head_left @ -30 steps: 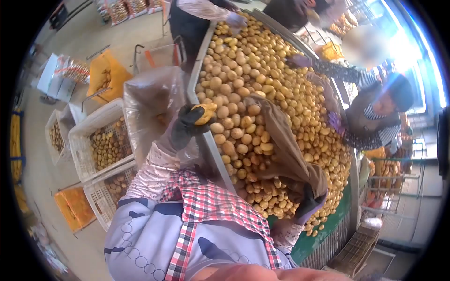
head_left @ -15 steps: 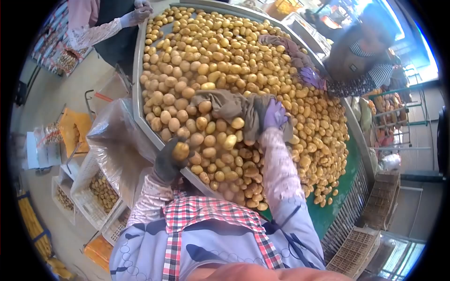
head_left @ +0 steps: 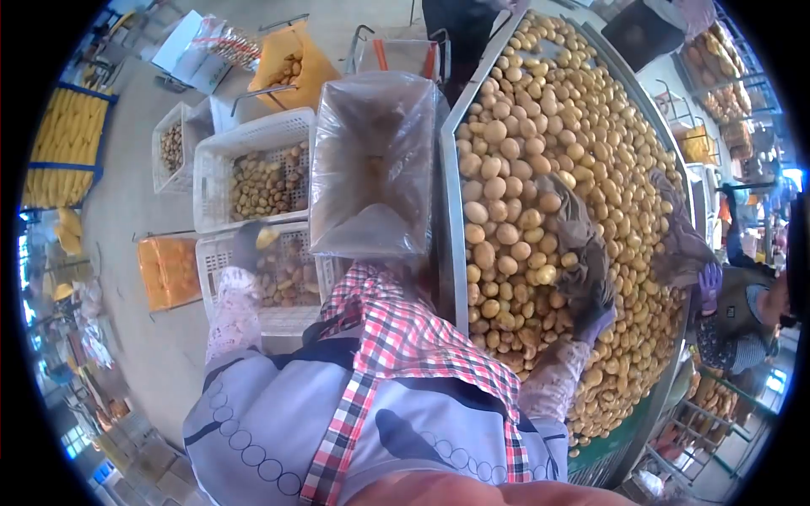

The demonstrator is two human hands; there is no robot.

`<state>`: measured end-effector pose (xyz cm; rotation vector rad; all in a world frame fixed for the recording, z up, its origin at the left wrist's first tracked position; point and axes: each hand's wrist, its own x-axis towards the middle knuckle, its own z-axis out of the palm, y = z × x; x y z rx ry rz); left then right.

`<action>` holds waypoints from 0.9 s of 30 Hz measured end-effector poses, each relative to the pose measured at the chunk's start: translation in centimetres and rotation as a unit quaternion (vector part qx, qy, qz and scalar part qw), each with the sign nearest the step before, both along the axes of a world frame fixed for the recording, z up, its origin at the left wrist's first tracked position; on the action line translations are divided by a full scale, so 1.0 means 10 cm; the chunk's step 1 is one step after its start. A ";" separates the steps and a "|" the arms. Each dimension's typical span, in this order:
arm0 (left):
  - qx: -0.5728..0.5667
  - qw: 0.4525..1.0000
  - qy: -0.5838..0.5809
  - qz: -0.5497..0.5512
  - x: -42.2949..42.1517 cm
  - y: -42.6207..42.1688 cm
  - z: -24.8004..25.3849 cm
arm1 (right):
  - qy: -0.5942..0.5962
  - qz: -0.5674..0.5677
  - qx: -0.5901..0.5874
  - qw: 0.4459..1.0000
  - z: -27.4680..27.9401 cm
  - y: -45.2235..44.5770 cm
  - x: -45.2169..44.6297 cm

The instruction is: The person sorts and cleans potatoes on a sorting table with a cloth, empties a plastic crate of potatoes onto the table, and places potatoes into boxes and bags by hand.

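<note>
My left hand [head_left: 246, 246], in a dark glove, is over the lower white crate [head_left: 329, 274], closed round a potato [head_left: 267, 237]. Potatoes lie inside this crate beneath it. On the right, my right hand [head_left: 597, 316], in a purple and dark glove, grips a brown cloth [head_left: 582, 240] that lies on the heap of potatoes [head_left: 607, 169]. The heap fills a metal-edged sorting table [head_left: 456, 244]. A box lined with clear plastic [head_left: 371, 169] stands between the crates and the table.
Another white crate [head_left: 202, 181] holds potatoes behind the lower one. Orange bags [head_left: 169, 271] stand on the floor [head_left: 126, 202]. Across the table a co-worker's purple-gloved hand [head_left: 710, 282] is near another cloth [head_left: 679, 244]. A second person [head_left: 460, 25] stands at the table's far end.
The view has turned left. My left hand has moved with the potato from the table's edge to over the lower crate. My right hand still has the cloth, which has shifted on the heap.
</note>
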<state>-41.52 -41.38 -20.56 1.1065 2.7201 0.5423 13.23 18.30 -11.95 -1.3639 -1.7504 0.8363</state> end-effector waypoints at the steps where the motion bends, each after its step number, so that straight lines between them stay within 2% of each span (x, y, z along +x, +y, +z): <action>1: -0.019 0.999 -0.018 0.033 0.02 -0.18 -0.15 | 0.060 -0.015 -0.023 0.998 0.03 -0.10 0.00; 2: 0.002 0.989 -0.090 0.117 0.06 -0.35 -0.30 | 0.119 -0.031 -0.044 0.991 0.08 -0.19 -0.01; 4: 0.107 0.924 -0.222 0.292 0.05 -0.46 -0.63 | 0.034 -0.056 -0.021 0.998 0.37 -0.40 -0.05; 5: 0.174 0.889 -0.253 0.338 0.03 -0.44 -0.81 | 0.057 -0.060 -0.039 0.996 0.48 -0.49 -0.05; 6: 0.242 0.868 -0.260 0.348 0.00 -0.35 -1.03 | 0.083 -0.064 -0.057 0.993 0.57 -0.58 -0.07; 8: 0.384 0.858 -0.222 0.259 -0.13 -0.10 -1.51 | 0.184 -0.080 -0.094 0.975 0.84 -0.84 -0.22; 9: 0.415 0.850 -0.223 0.237 0.15 0.75 -0.60 | 0.201 -0.092 -0.112 0.969 1.02 -1.01 -0.27; 10: 0.389 0.871 -0.237 0.183 0.40 1.48 0.20 | 0.218 -0.103 -0.128 0.962 1.20 -1.17 -0.31; 11: 0.447 0.822 -0.313 0.160 0.55 2.01 0.55 | 0.244 -0.100 -0.124 0.957 1.29 -1.25 -0.26; 12: 0.418 0.872 -0.253 -0.031 0.71 2.49 0.92 | 0.270 -0.097 -0.120 0.950 1.37 -1.33 -0.21; 13: 0.421 0.877 -0.200 -0.114 0.93 2.94 1.06 | 0.306 -0.083 -0.092 0.944 1.41 -1.39 -0.14; 14: 0.390 0.855 -0.289 -0.181 1.10 3.34 1.10 | 0.342 -0.073 -0.063 0.935 1.45 -1.45 -0.06; 15: 0.346 0.860 -0.298 -0.230 1.45 3.68 1.46 | 0.339 -0.029 -0.070 0.938 1.62 -1.46 0.00; 16: 0.301 0.859 -0.305 -0.280 1.83 3.99 1.81 | 0.378 -0.051 -0.064 0.922 1.79 -1.53 0.04; 18: 0.318 0.818 -0.154 -0.454 2.28 4.54 1.76 | 0.447 -0.088 -0.046 0.889 2.11 -1.69 -0.05; 19: 0.292 0.815 -0.129 -0.484 2.58 4.71 1.84 | 0.448 -0.137 0.011 0.884 2.26 -1.74 -0.06; 20: 0.267 0.811 -0.102 -0.511 2.86 4.84 1.91 | 0.413 -0.161 0.068 0.894 2.38 -1.76 -0.06; 22: 0.205 0.801 -0.085 -0.557 3.42 5.15 1.70 | 0.339 -0.205 0.168 0.903 2.52 -1.64 0.07; 24: 0.179 0.771 -0.016 -0.611 3.61 5.37 1.31 | 0.123 -0.301 0.253 0.911 2.25 -1.53 0.16; 26: 0.077 0.823 -0.032 -0.562 3.64 5.51 1.30 | -0.131 -0.320 0.226 0.911 1.62 -1.34 0.34; 27: 0.027 0.845 -0.037 -0.533 3.64 5.57 1.31 | -0.274 -0.322 0.170 0.890 1.19 -1.23 0.40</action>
